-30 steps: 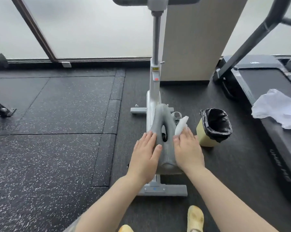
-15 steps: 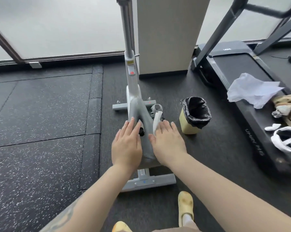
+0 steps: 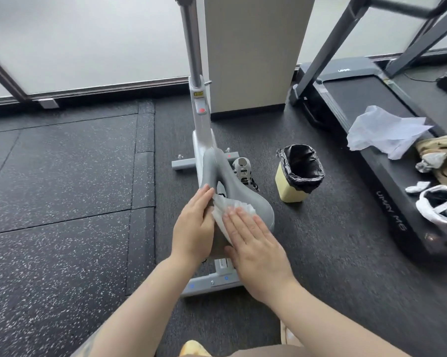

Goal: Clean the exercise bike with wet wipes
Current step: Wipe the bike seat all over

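Yellow bin (image 3: 289,188), black liner (image 3: 303,166), beside bike saddle (image 3: 245,197)

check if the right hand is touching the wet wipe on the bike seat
Touching. The head view shows the right hand lying flat with straight fingers on the white wet wipe, pressing it onto the grey seat, no gap visible.

The scene is lit evenly by soft daylight admitted through the frosted white window panels (image 3: 88,39) along the top edge, which are nearly overexposed. Only faint, diffuse shadows are cast on the black speckled rubber floor (image 3: 57,191). Straight lines are bowed toward the corners by wide-angle distortion. Slight motion blur is seen on the dark grey treadmill uprights (image 3: 402,29) at the top right corner; the centre is rendered sharply.
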